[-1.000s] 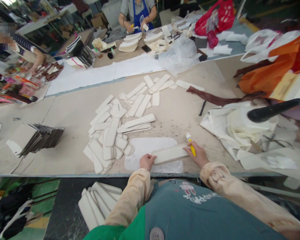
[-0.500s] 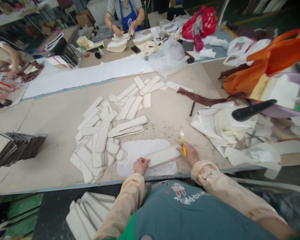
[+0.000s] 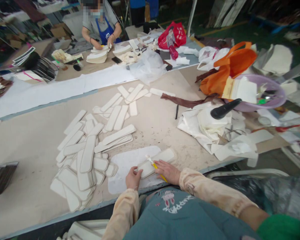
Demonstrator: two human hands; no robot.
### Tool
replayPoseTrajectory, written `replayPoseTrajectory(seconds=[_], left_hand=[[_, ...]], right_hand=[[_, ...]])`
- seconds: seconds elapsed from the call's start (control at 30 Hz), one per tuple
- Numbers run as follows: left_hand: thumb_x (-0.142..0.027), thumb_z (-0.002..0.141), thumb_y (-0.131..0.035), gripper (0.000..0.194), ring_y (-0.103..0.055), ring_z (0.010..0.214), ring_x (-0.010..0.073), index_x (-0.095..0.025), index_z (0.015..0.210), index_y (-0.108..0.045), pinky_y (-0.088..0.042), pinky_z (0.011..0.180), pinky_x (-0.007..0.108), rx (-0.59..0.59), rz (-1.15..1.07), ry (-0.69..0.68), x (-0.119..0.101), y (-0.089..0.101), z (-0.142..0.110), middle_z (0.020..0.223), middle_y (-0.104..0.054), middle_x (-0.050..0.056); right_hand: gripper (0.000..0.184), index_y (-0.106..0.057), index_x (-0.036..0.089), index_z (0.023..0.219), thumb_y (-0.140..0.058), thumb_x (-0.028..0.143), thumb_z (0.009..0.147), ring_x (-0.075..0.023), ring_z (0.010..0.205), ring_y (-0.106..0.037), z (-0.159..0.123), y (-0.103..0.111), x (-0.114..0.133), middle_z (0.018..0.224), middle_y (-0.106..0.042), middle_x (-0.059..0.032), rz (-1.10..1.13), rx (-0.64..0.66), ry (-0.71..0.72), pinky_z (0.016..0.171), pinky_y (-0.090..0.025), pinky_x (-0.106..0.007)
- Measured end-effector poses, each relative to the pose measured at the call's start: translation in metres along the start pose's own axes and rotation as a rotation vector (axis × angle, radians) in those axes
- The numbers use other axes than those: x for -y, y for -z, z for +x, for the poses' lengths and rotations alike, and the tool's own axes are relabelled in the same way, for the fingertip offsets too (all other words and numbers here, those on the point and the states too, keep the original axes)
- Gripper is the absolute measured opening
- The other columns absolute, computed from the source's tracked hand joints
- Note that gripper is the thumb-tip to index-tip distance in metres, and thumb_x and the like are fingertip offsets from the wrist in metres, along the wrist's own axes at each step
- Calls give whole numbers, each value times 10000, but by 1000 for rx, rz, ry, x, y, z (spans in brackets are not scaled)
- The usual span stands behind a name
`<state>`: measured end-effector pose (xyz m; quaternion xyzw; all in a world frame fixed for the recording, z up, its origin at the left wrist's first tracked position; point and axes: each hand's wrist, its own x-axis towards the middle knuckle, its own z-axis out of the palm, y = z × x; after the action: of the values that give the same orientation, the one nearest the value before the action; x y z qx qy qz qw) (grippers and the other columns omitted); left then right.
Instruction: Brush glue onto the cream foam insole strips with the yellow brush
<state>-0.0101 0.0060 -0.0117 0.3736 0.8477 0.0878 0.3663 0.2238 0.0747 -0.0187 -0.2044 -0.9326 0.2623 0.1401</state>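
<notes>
**Right hand (image 3: 169,172) gripping yellow-handled tool (image 3: 154,165) over off-white strip (image 3: 164,156)**

The off-white strip is lying aslant on a white sheet (image 3: 116,177), near the table's (image 3: 155,128) front edge. The right hand's fingers are wrapping the yellow-handled tool, its whitish tip pointing up and left above the strip. The left hand (image 3: 133,179) is bending its fingers at the strip's left end, thumb foremost; whether they are pinching it, I cannot tell. A heap of matching strips (image 3: 87,156) is spreading to the left. Beyond, a co-worker in a blue apron (image 3: 106,33) is handling pale pieces (image 3: 98,56). An orange bag (image 3: 213,83) is standing beside a purple basin (image 3: 277,96).
</notes>
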Motion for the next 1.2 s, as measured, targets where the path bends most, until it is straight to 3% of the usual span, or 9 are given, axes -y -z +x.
replayPoseTrajectory(seconds=[0.23, 0.5, 0.7, 1.0, 1.2], left_hand=[[-453, 783, -563, 321, -620, 750, 174, -222, 1004, -592, -420, 673, 263, -59, 34, -43, 2, -1, 2, 747, -625, -9], [-464, 769, -572, 310, -625, 803, 188, -220, 961, -568, -440, 703, 275, -101, 23, -27, -1, -3, 0, 813, -629, 7], [-477, 745, -578, 350, -619, 757, 182, -196, 952, -568, -434, 692, 277, -107, 28, -10, -4, -1, -1, 798, -630, 14], [-399, 762, -574, 360, -586, 664, 135, -176, 1040, -623, -464, 732, 287, -138, 15, -103, -3, -4, -3, 919, -577, 49], [-368, 715, -606, 315, -555, 627, 126, -150, 942, -629, -488, 737, 322, -222, -90, -160, 1, -9, -3, 917, -561, 53]], right_hand=[[242, -576, 162, 1067, -587, 248, 840, -245, 1308, -373, -22, 7, -29, 1329, -504, -161, 7, -38, -128, 1071, -312, -497], [191, -547, 214, 1036, -547, 272, 854, -273, 1221, -476, -56, 26, -55, 1249, -561, -133, -8, -339, -418, 981, -433, -511], [183, -529, 214, 1016, -516, 327, 873, -275, 1004, -593, -45, 28, -62, 1083, -625, -121, -9, -441, -561, 845, -502, -451], [185, -526, 209, 987, -552, 311, 835, -271, 988, -561, -33, 30, -63, 978, -612, -98, 70, -516, -595, 876, -461, -428], [200, -493, 217, 996, -547, 307, 826, -236, 897, -600, -26, 37, -53, 963, -598, -77, 182, -564, -611, 813, -499, -396]])
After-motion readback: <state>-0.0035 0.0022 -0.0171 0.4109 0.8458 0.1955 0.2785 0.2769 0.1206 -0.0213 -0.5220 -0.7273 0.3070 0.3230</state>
